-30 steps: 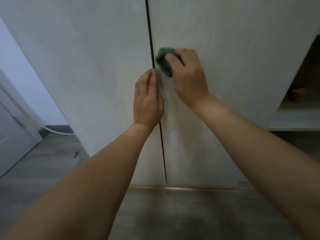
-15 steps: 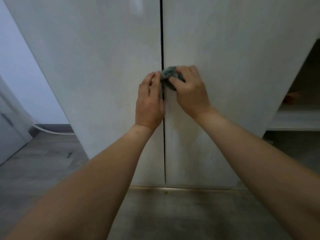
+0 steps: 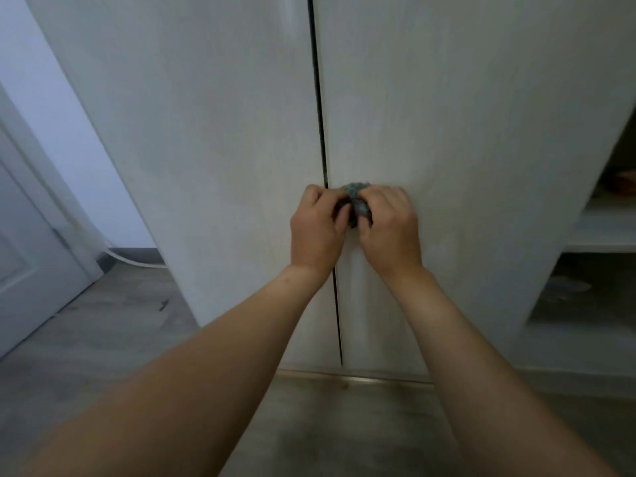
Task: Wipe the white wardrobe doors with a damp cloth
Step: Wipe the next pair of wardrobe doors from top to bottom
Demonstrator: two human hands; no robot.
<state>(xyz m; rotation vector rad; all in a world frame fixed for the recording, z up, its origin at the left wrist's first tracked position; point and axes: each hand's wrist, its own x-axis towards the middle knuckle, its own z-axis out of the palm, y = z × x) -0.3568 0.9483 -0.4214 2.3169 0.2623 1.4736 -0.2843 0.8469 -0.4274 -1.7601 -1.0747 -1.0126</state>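
Both hands now meet at the door seam — the left hand (image 3: 315, 232), flat on the left door (image 3: 206, 166) a second ago, curls its fingers onto the bunched cloth (image 3: 358, 201) gripped by the right hand (image 3: 389, 228) at its 3 o'clock — likely refolding, wiping paused.

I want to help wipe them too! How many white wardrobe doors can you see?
2. The left door is left of the dark gap, the right door right of it. Both hands hold the cloth near the gap. More doors may lie outside the view.
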